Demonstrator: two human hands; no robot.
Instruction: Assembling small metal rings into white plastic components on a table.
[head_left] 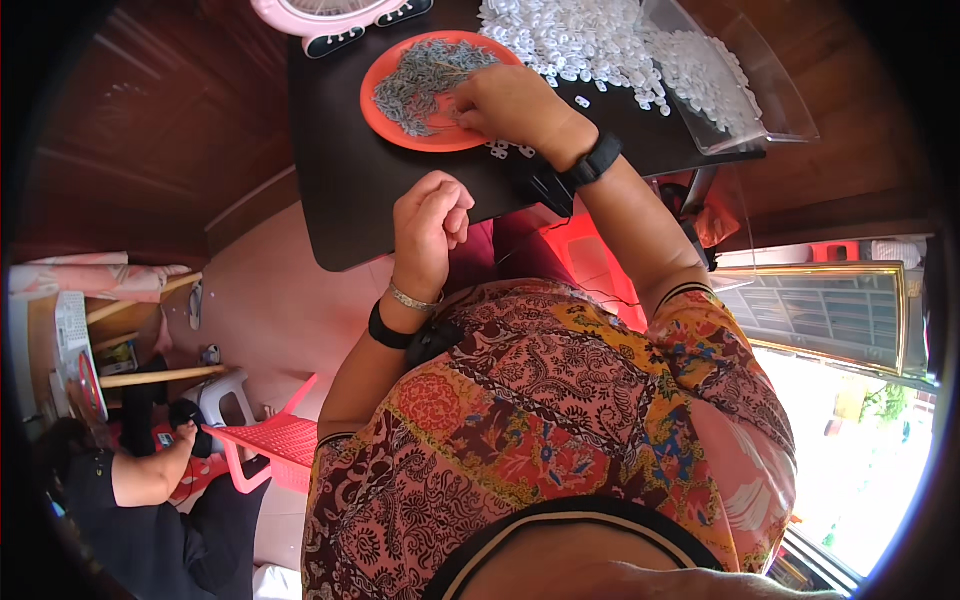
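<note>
My right hand (512, 104) reaches over an orange plate (375, 118) heaped with small grey slender pieces (418, 80). Its fingers are bent close together at the plate's right side, among the pieces; whatever they pinch is too small to make out. Nearer to me, my left hand (432, 222) is raised at the table's front edge with its fingers curled in. Anything inside that hand is hidden. A few white flat pieces with holes (500, 150) lie by the plate, partly under my right wrist.
A large heap of white pieces (575, 35) covers the table's far right, beside a clear plastic tray (785, 125) holding more. A pink-framed object (335, 25) stands at the far left of the dark table (335, 190). At lower left, another person (140, 490) sits near a red chair (270, 440).
</note>
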